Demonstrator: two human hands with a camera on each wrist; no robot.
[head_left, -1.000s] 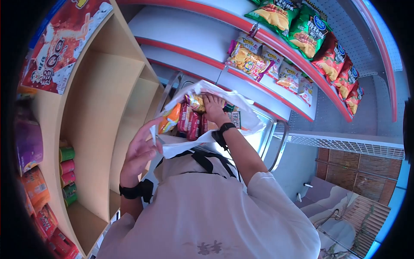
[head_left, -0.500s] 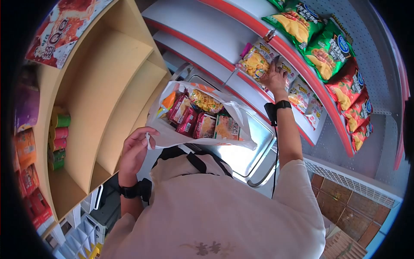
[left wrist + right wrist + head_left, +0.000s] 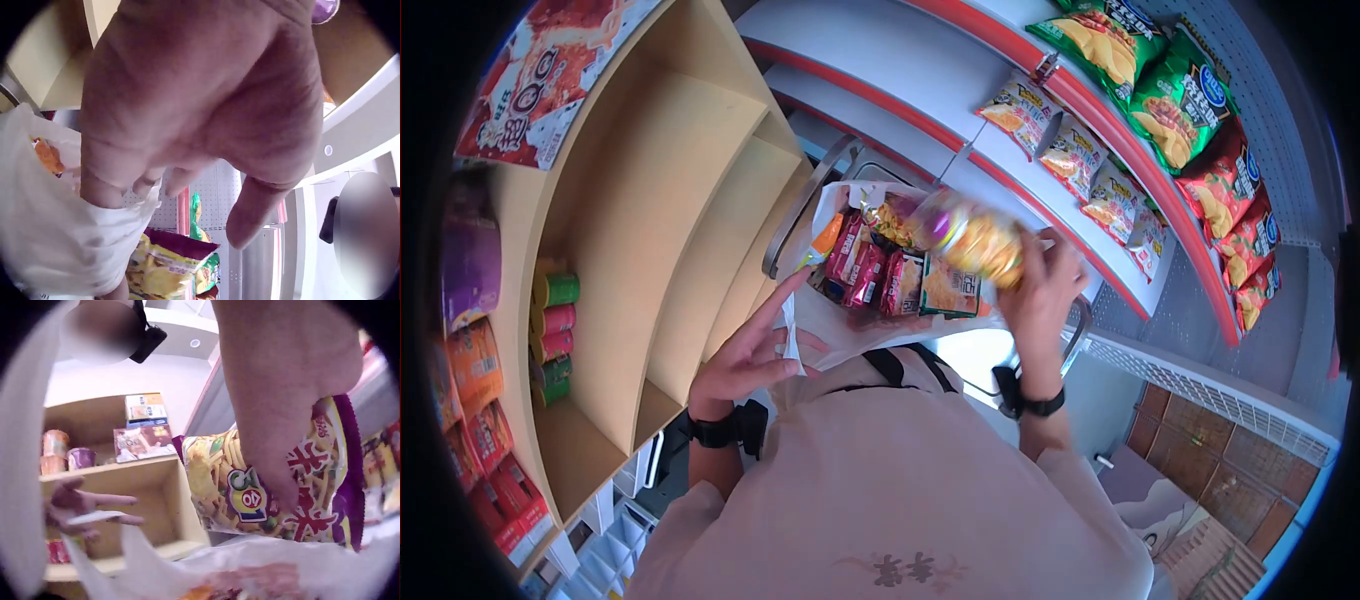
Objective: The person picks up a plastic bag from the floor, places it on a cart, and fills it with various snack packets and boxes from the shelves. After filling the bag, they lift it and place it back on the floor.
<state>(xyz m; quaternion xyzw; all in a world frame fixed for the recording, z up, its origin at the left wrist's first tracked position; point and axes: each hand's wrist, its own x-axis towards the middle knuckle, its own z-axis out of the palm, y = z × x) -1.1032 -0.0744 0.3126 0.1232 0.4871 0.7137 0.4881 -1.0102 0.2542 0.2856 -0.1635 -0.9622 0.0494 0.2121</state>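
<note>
My right hand [image 3: 1045, 295] grips a yellow snack bag with purple ends [image 3: 975, 240], blurred in the head view and held over the right side of an open white plastic bag [image 3: 870, 332]. In the right wrist view, the thumb and palm cover part of the printed snack bag [image 3: 215, 487]. At the plastic bag's left side, my left hand [image 3: 745, 355] has its fingers extended, with a strip of the white plastic hooked over them; the thumb stands apart. Inside the plastic bag lie dark red packets [image 3: 860, 275], a green-edged packet [image 3: 950, 288], an orange packet [image 3: 828, 238] and another yellow snack bag [image 3: 890, 222].
Ahead and right rise white shelves with red edges [image 3: 880, 90], holding small snack bags [image 3: 1073, 155] and green [image 3: 1180, 105] and red chip bags [image 3: 1240, 220]. A wooden shelf unit [image 3: 640, 190] stands left, with stacked cans [image 3: 555, 345]. A metal cart frame [image 3: 800, 220] surrounds the plastic bag.
My right hand reached from the plastic bag to the shelf, took a yellow snack bag and brought it back over the plastic bag. My left hand stays at the plastic bag's side.
</note>
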